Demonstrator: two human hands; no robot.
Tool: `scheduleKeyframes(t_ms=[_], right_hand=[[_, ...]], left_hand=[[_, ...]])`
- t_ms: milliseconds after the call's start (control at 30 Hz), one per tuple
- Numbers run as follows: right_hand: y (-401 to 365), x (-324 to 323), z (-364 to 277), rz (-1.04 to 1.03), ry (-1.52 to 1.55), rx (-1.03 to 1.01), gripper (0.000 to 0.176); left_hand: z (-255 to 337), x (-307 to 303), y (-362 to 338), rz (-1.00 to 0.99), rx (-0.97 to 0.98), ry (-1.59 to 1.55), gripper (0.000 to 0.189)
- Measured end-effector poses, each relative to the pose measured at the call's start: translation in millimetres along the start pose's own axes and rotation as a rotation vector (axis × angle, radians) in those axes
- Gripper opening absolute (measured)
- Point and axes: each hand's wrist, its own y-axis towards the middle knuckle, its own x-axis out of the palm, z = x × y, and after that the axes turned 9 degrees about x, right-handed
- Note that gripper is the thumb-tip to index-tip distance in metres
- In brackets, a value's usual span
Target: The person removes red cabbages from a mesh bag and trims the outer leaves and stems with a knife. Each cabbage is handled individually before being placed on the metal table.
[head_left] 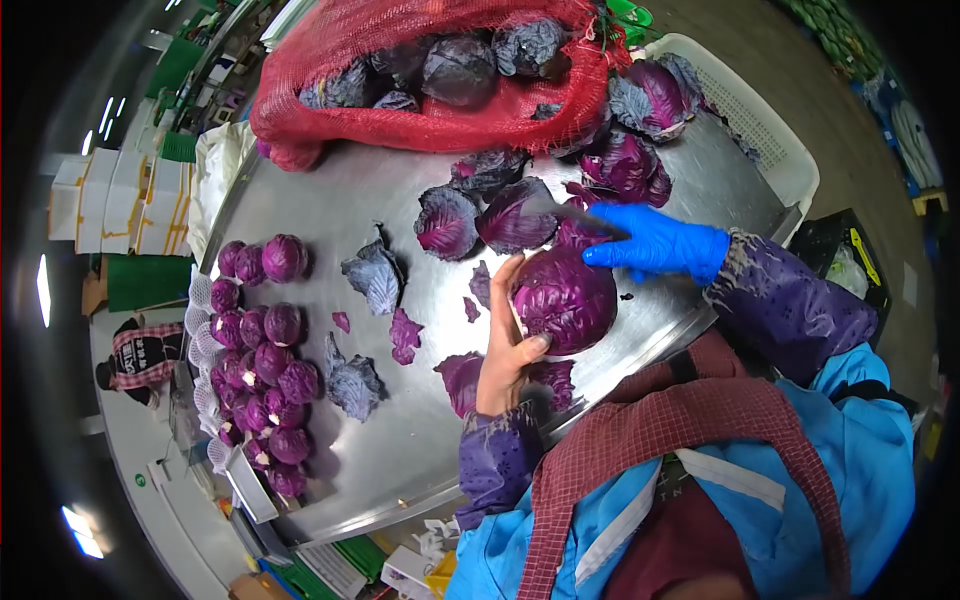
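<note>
A round red cabbage (pixel 565 300) sits at the near edge of the steel table, glossy purple with its outer leaves off. My bare left hand (pixel 508 350) is wrapped around its left side, thumb across the front. Above the cabbage's upper right, my right hand (pixel 650 240), in a blue glove, is closed on a knife (pixel 575 214) whose blade points left. Its handle is hidden in the glove. Loose cabbage leaves (pixel 518 215) lie just beyond the blade, and a torn leaf (pixel 460 382) lies beside my left wrist.
A red mesh sack (pixel 350 125) of untrimmed cabbages lies across the table's far side. Several small trimmed cabbages (pixel 272 360) are grouped at the left edge. A white plastic basket (pixel 775 135) stands at the right. Leaf scraps (pixel 374 275) dot the steel table (pixel 400 450).
</note>
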Motion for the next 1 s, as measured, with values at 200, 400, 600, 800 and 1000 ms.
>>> scheduleKeyframes(t_ms=[200, 400, 600, 800, 1000], right_hand=[[-10, 16, -7, 0.07, 0.336, -0.277, 0.05], [19, 8, 25, 0.453, 0.174, -0.43, 0.035], [29, -42, 28, 0.76, -0.131, -0.516, 0.037], [17, -20, 25, 0.316, 0.132, -0.226, 0.033], [32, -13, 46, 0.252, -0.127, -0.237, 0.032]], left_hand=[[-7, 9, -2, 0.204, 0.038, -0.266, 0.106], [-40, 2, -7, 0.26, -0.233, -0.832, 0.095], [-51, -9, -12, 0.017, -0.153, -1.299, 0.087], [-50, -4, -8, -0.06, -0.104, -1.363, 0.067], [-3, -68, -11, 0.481, -0.004, -1.061, 0.077]])
